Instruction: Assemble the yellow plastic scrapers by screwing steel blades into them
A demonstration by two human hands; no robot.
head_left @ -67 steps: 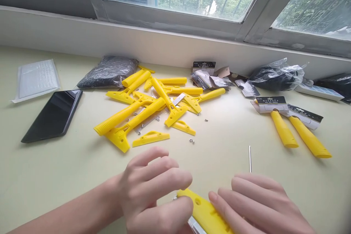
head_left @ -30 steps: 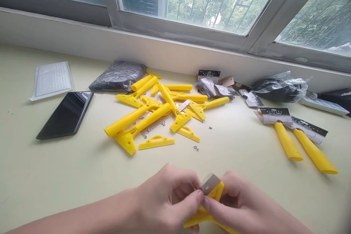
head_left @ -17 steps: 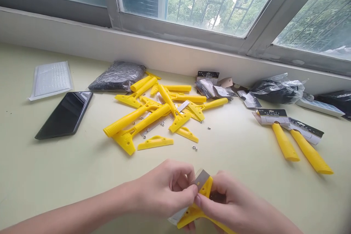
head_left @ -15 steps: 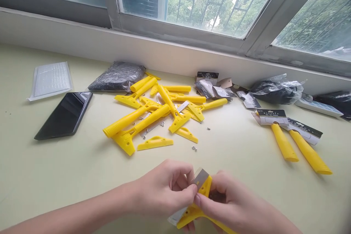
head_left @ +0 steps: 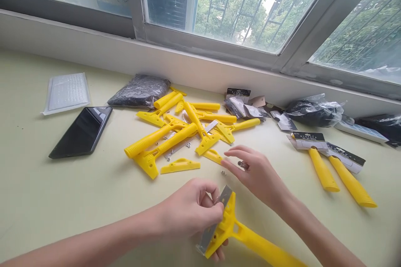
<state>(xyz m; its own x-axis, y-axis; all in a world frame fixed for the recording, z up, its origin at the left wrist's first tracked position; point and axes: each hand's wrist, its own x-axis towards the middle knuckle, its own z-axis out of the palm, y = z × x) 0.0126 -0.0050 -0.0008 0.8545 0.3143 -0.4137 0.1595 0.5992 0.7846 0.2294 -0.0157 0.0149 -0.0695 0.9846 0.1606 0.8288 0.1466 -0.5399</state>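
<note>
- Grey-framed windows (head_left: 238, 12) run along the back of what I see from my end, with trees and bars outside; below lies a pale worktop (head_left: 94, 192).
- Near me, my left hand (head_left: 194, 210) is closed, thumb pressing on the yellow scraper (head_left: 257, 240) at its head, where a grey blade (head_left: 209, 235) lies along the edge.
- That scraper's handle slants down and out toward the lower right of my view.
- My right hand (head_left: 255, 171) reaches forward, thumb and forefinger parted, tips at the end of a loose yellow strip (head_left: 212, 156); whether they touch it I can't tell.
- Something metallic (head_left: 242, 165) shows by its curled fingers; I can't make out what it is, or whether it is gripped.
- Small screws (head_left: 223, 172) sit just below that hand.
- Ahead, I have a heap of yellow scrapers (head_left: 177, 139), with a second yellow strip (head_left: 181, 166) lying in front.
- To the left I see a black phone (head_left: 81, 133); to the right, two carded scrapers (head_left: 324, 171).
- Behind the heap is a dark plastic bag (head_left: 140, 91).
</note>
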